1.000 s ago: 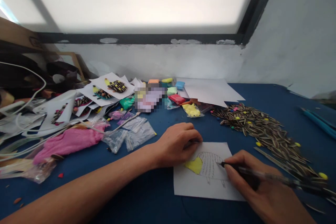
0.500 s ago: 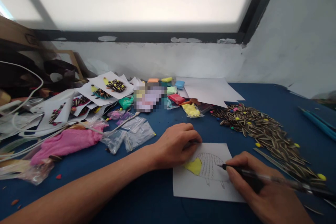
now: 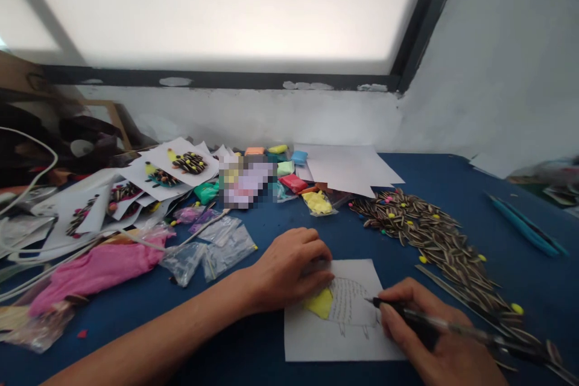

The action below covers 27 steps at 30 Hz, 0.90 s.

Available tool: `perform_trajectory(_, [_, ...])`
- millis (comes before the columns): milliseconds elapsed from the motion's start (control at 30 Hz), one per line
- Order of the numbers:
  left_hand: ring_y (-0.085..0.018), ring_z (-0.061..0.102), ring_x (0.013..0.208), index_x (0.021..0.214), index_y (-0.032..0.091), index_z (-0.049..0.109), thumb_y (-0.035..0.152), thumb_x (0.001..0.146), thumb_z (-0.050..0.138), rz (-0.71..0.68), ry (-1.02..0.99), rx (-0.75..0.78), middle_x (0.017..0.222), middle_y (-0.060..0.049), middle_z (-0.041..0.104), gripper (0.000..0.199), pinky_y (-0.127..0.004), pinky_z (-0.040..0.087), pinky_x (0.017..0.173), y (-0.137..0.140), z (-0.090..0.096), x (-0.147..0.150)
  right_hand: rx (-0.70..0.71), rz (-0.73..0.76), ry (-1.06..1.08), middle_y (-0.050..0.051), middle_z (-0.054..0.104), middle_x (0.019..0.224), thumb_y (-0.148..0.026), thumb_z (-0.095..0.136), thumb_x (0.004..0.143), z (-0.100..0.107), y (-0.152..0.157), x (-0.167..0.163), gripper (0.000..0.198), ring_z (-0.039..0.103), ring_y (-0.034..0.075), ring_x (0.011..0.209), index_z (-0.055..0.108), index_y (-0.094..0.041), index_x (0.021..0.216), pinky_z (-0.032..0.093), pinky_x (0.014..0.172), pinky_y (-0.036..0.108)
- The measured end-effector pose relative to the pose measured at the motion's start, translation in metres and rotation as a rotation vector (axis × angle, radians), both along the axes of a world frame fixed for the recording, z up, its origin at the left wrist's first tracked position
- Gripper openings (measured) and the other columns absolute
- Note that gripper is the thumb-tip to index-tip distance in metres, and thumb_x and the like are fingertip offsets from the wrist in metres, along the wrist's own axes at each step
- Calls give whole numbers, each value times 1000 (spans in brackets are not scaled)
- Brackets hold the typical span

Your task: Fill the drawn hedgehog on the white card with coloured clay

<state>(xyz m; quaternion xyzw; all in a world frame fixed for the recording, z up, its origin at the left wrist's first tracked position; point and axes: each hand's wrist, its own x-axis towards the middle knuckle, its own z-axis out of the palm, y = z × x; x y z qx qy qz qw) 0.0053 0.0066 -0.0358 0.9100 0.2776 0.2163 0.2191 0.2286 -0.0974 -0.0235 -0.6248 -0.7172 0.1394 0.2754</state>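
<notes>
A white sheet of paper (image 3: pixel 316 347) lies on the blue table in front of me. Drawn on it is a rounded animal body (image 3: pixel 350 298) with rows of short strokes and thin legs; a flat yellow piece (image 3: pixel 321 303) covers its pointed left end. My left hand (image 3: pixel 294 268) holds down the paper's upper left part with curled fingers, their undersides hidden. Between thumb and fingers of my right hand (image 3: pixel 441 353) is a black pen (image 3: pixel 473 332), its tip at the drawing's right side, on or just over the paper. Striped sunflower seeds (image 3: pixel 434 232) lie heaped beyond that hand.
Finished seed pictures (image 3: pixel 190 163) pile up at back left, near pink clay (image 3: pixel 97 271) and clear plastic bags (image 3: pixel 228 247). Coloured clay packets (image 3: pixel 293 183) and blank sheets (image 3: pixel 344 166) lie along the wall. Blue tweezers (image 3: pixel 527 226) rest at the right.
My view has tilted up and turned slightly right, so everything sits lower and further left. Both hands keep their places on the paper, the pen tip still at the drawing's right side.
</notes>
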Motion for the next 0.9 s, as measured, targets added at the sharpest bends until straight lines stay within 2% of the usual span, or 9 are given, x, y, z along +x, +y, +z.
perform_trajectory(100, [-17, 52, 79, 93, 17, 62, 22, 84, 63, 12, 11, -10, 85, -3, 58, 10, -31, 39, 71, -1, 0, 0, 10, 21, 27, -7, 63, 56, -37, 53, 87, -1, 0, -4, 16, 62, 12, 47, 60, -27, 77, 47, 42, 20])
perform_trajectory(267, [-18, 51, 80, 94, 16, 61, 20, 85, 60, 34, 14, -28, 86, -4, 57, 9, -31, 39, 72, -4, 1, 0, 28, -1, 48, -6, 63, 56, -37, 53, 87, -4, 0, -7, 17, 61, 12, 47, 60, -26, 76, 47, 44, 21])
perform_trajectory(400, [-18, 51, 80, 93, 16, 61, 21, 85, 61, 54, 36, -60, 86, -4, 57, 9, -33, 38, 73, -5, 1, 0, 11, 46, 43, -5, 64, 58, -36, 53, 87, -4, 1, -4, 16, 62, 13, 48, 60, -26, 78, 47, 43, 21])
perform_trajectory(567, [-17, 51, 79, 92, 17, 62, 18, 84, 63, 66, 23, -113, 82, -2, 56, 8, -31, 39, 73, -3, 2, 0, -28, 33, 58, -4, 65, 61, -35, 52, 88, -3, 0, -3, 15, 63, 13, 51, 59, -25, 80, 49, 45, 21])
perform_trajectory(767, [-15, 52, 75, 83, 16, 63, 12, 80, 65, 97, 2, -180, 78, -1, 57, 6, -28, 39, 69, -1, 5, 3, 0, 29, 41, -5, 65, 60, -34, 53, 88, -4, 1, -4, 14, 63, 12, 50, 59, -26, 79, 48, 45, 20])
perform_trajectory(900, [-14, 52, 72, 75, 16, 61, 5, 78, 62, 120, -18, -192, 74, 0, 58, 11, -27, 39, 68, -2, 6, 5, -12, 21, 42, -5, 67, 61, -35, 52, 88, -4, 2, -4, 15, 65, 13, 52, 60, -26, 78, 49, 46, 20])
